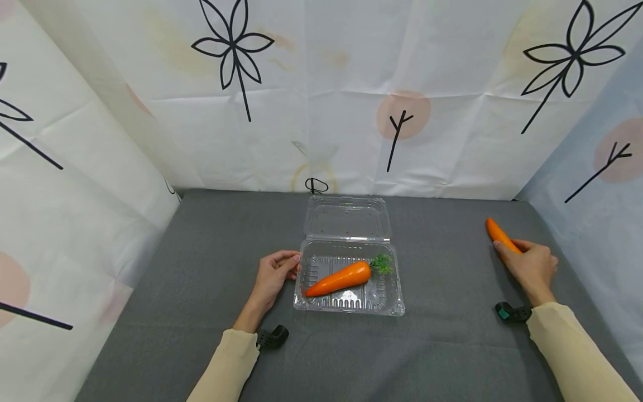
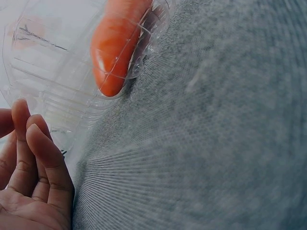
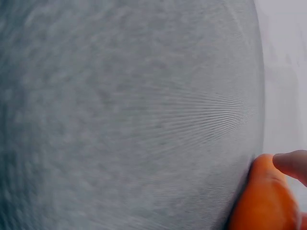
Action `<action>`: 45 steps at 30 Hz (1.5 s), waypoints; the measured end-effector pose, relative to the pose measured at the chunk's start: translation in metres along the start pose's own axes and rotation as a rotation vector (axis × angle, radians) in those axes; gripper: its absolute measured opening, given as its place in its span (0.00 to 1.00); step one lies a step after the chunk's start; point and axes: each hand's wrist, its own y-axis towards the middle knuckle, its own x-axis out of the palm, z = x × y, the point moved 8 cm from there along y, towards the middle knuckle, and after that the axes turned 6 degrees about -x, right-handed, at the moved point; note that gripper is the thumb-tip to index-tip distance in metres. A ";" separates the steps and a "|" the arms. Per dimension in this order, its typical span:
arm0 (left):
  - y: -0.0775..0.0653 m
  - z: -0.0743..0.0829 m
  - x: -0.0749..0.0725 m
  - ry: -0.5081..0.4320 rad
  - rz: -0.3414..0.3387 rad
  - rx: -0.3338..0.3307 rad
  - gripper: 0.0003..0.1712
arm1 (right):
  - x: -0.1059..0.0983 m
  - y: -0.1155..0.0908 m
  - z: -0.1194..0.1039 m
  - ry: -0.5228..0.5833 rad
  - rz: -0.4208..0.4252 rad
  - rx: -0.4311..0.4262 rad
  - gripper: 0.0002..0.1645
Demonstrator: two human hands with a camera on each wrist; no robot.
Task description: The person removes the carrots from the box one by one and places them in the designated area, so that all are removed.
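Note:
A clear plastic clamshell container [image 1: 321, 305] lies on the grey cloth in the middle of the head view, its lid [image 1: 346, 218] folded back away from me. Inside it rests an orange carrot [image 1: 341, 279] with a green leafy top, pointed end toward the left. My left hand [image 1: 271, 276] pinches the container's left rim between thumb and fingers. Far to the right, my right hand [image 1: 533, 269] grips a second orange carrot [image 1: 498, 230] from above; its narrow end points away from me, and the hand hides its other end.
Grey cloth [image 1: 201, 312] covers the table. White fabric with printed flowers [image 1: 346, 67] hangs along the back and both sides. The right-hand fabric wall [image 1: 598, 184] stands close beyond the right hand. A dark wrist strap [image 1: 512, 312] sits on each arm.

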 end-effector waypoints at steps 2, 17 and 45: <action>0.000 0.000 0.000 0.000 -0.001 -0.003 0.11 | -0.002 -0.001 -0.001 -0.009 -0.005 0.007 0.41; 0.000 -0.001 0.000 -0.011 -0.015 -0.011 0.12 | -0.010 -0.006 -0.017 0.060 0.011 -0.012 0.41; 0.001 -0.002 0.000 -0.014 -0.017 -0.005 0.12 | 0.012 -0.053 -0.109 0.158 0.027 -0.284 0.32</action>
